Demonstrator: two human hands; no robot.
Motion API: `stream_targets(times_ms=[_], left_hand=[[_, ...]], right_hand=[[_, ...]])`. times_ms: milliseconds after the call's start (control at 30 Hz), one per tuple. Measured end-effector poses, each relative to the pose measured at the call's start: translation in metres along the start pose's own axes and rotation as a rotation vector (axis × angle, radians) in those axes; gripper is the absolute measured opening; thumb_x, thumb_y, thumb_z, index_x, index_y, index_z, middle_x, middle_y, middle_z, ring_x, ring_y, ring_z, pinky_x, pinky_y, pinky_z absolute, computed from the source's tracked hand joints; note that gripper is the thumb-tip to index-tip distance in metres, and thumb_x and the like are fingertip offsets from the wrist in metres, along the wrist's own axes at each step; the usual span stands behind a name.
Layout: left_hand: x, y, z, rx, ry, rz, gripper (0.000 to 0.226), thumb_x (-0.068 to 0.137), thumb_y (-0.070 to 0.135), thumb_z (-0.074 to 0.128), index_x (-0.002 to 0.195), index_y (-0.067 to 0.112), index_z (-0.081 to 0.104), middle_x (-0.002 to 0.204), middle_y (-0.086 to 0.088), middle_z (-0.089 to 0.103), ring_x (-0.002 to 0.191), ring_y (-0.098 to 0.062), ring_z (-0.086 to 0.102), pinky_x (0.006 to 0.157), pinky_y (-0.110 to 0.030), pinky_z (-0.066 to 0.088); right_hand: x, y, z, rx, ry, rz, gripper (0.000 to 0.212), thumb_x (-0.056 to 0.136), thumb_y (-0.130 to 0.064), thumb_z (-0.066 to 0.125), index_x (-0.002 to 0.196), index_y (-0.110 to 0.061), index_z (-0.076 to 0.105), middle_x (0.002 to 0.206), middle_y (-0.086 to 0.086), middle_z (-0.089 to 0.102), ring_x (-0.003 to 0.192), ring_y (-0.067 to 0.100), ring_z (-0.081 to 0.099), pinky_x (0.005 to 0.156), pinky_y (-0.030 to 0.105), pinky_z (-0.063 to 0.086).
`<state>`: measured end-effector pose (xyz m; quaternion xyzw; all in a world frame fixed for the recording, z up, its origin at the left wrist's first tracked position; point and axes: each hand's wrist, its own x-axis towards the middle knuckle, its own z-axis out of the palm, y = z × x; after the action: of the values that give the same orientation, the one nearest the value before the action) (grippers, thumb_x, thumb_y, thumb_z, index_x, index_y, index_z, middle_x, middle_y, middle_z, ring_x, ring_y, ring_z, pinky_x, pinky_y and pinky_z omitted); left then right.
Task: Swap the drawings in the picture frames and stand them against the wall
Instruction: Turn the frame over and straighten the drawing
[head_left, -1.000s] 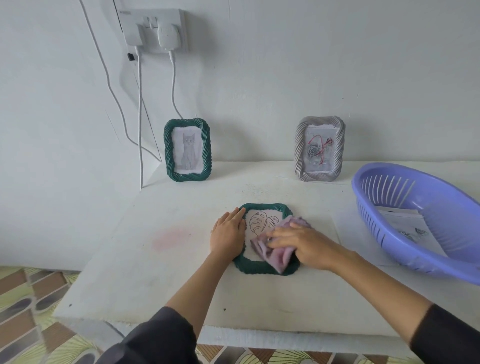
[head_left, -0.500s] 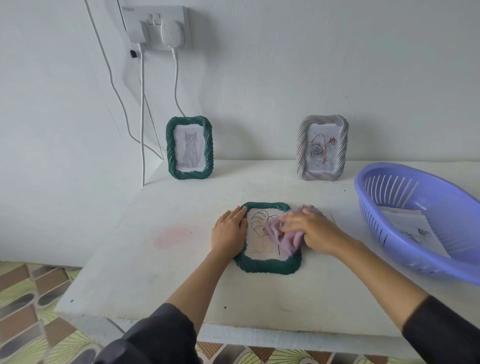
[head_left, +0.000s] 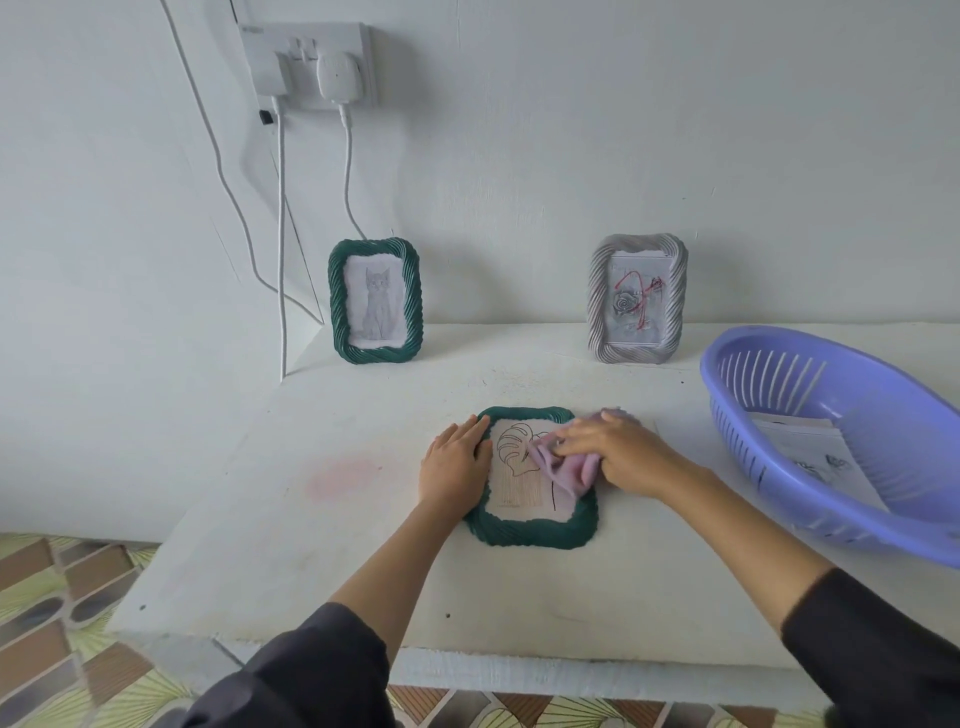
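Note:
A green frame with a leaf drawing lies flat on the white table. My left hand rests flat on the frame's left edge, fingers straight. My right hand presses a bunched pink cloth onto the glass at the frame's upper right. Against the wall stand a green frame with a cat drawing at the left and a grey frame with a rose drawing at the right.
A purple plastic basket with sheets of paper inside sits at the right of the table. A wall socket with white cables hangs above the cat frame. Patterned floor tiles lie below the table's front edge.
My right hand has slid the pink cloth from the lower part of the leaf frame up to its upper right. My left hand has stayed on the frame's left edge.

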<state>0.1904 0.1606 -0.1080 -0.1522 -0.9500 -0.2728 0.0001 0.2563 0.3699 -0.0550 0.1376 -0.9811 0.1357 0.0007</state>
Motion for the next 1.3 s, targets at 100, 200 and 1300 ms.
stream_targets(times_ms=[100,200,1300], left_hand=[[0.0,0.0,0.001,-0.009,0.004,-0.005,0.045,0.099,0.033,0.031,0.144,0.028,0.032,0.152,0.006,0.032,0.142,-0.017,0.025,0.117,-0.035,0.023],[0.001,0.0,0.002,-0.028,0.014,-0.007,0.045,0.099,0.033,0.032,0.144,0.028,0.034,0.151,0.007,0.035,0.141,-0.017,0.027,0.116,-0.035,0.025],[-0.01,0.065,-0.034,-1.094,-0.381,-0.041,0.071,0.086,0.069,0.031,0.109,0.011,0.064,0.107,-0.014,0.068,0.094,-0.029,0.066,0.086,-0.038,0.054]], right_hand=[[0.01,-0.011,0.006,0.057,0.031,-0.003,0.056,0.086,0.01,0.039,0.119,-0.028,0.062,0.137,-0.009,0.053,0.134,0.015,0.036,0.113,0.027,0.013],[-0.012,-0.014,0.01,0.049,-0.063,-0.073,0.06,0.085,0.012,0.035,0.124,-0.026,0.058,0.145,-0.01,0.043,0.139,0.011,0.028,0.115,0.023,0.004],[0.001,-0.058,-0.029,1.645,0.216,0.483,0.018,0.089,0.001,0.048,0.097,-0.012,0.056,0.083,0.008,0.065,0.078,0.02,0.063,0.068,0.031,0.049]])
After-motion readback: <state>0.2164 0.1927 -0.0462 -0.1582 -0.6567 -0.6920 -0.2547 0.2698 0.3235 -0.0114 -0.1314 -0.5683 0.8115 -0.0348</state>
